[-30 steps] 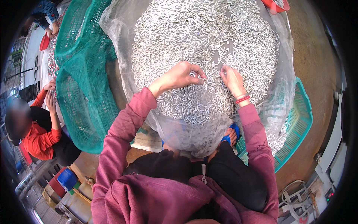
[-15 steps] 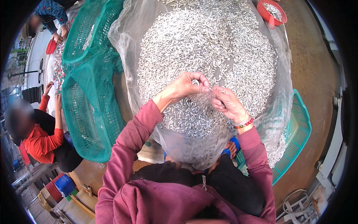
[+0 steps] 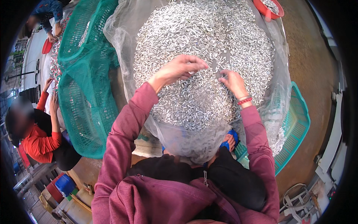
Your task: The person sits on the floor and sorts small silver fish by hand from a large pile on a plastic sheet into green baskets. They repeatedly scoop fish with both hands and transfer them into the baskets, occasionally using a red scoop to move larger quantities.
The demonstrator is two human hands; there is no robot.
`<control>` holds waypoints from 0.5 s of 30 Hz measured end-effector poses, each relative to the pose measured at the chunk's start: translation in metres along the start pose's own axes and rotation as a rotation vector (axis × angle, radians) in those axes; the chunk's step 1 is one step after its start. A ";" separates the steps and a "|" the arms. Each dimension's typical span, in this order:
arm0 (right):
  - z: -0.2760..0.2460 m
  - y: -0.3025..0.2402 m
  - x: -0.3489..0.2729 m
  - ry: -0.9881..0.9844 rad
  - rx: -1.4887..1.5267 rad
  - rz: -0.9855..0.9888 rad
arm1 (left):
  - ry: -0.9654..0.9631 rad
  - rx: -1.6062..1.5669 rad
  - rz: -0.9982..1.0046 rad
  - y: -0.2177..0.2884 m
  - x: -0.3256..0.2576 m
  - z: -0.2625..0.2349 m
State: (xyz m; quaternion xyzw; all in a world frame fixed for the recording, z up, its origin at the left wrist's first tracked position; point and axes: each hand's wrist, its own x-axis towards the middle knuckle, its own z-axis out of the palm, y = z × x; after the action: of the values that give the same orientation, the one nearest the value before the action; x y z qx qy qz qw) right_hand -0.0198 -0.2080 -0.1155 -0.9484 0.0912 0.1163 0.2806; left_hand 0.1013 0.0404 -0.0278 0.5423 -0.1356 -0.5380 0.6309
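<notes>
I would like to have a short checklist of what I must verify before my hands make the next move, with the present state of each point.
1. Left hand above the silvery oblong pieces: ok.
2. Right hand apart from the left hand: ok, a gap shows between them.
3. Fingers holding nothing: cannot tell, blur and small size hide it.
4. All silvery oblong pieces on the sheer white netting: not ok, some lie in the turquoise basket at the right.
5. Red scoop apart from both hands: ok, it is at the upper right, partly cut off.
</notes>
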 end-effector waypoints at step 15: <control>-0.011 -0.008 -0.009 -0.059 0.666 0.152 | 0.105 0.519 0.176 -0.004 0.015 0.025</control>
State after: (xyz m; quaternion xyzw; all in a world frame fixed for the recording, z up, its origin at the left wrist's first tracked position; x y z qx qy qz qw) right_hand -0.0244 -0.2069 -0.1001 -0.7913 0.1862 0.1282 0.5680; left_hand 0.0861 0.0151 -0.0275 0.6990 -0.2825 -0.3994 0.5216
